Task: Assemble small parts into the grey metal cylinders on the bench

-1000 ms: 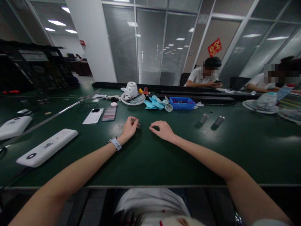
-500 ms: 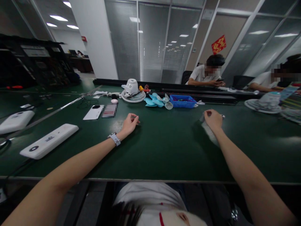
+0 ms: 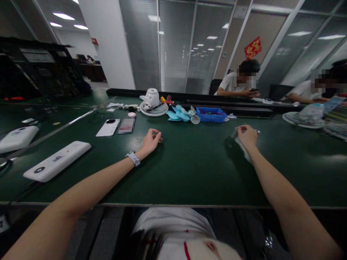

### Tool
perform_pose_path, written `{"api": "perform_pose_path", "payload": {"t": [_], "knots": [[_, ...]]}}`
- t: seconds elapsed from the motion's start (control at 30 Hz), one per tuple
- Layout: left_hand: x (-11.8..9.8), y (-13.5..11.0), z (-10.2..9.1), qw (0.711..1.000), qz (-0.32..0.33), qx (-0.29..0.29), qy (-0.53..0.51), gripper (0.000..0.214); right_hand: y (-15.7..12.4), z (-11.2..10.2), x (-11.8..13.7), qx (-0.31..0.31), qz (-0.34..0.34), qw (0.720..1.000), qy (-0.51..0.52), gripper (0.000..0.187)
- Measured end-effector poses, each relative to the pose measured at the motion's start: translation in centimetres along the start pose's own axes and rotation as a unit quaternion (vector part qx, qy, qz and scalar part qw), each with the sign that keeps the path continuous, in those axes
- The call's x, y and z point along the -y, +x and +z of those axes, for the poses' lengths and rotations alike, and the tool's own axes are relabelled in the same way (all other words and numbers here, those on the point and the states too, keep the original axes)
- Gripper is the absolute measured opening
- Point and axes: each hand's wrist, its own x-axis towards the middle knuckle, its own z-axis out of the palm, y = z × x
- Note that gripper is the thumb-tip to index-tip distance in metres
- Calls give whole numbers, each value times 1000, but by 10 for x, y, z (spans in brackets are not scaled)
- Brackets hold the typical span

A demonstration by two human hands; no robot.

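On green table [image 3: 189,173], two cylinders [image 3: 234,133] by right fingers [image 3: 241,129], grip unclear, left fingers [image 3: 154,131] apart

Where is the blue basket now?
In the head view, the blue basket stands toward the back of the green table, right of the light-blue blades.

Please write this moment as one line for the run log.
left hand: loosely curled; right hand: by grey cylinder, grip unclear; blue basket: farther back
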Motion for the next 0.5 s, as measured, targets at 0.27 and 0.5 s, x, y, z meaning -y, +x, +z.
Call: {"api": "perform_pose_path", "payload": {"t": [0.27, 0.5], "knots": [[0, 0, 0, 1000, -1, 3, 4, 22, -8, 6, -3, -1, 58, 998, 28, 30], [1, 0, 1, 1000, 7, 4, -4, 21, -18, 10, -7, 8, 54, 996, 72, 38]]}}
